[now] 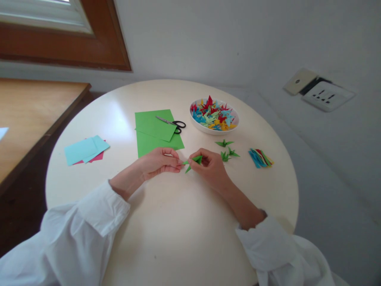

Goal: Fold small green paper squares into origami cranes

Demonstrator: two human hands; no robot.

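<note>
Over the middle of the round white table (166, 238), my right hand (210, 167) pinches a small green folded paper crane (197, 159). My left hand (162, 163) meets it from the left, its fingertips closed at the crane's pointed end. Just beyond my right hand lie several finished green paper cranes (224, 143). A white bowl (205, 129) behind them is heaped with red, blue, yellow and pale green cranes (214, 115). Green paper sheets (157, 137) lie behind my left hand, with black-handled scissors (178, 124) resting partly on them.
Light blue paper pieces (81, 151) lie over pink ones (99, 156) at the left. A stack of coloured paper strips (260, 158) sits near the right edge. A wall socket (327, 96) is on the right, and a wooden table (38, 99) stands at the left.
</note>
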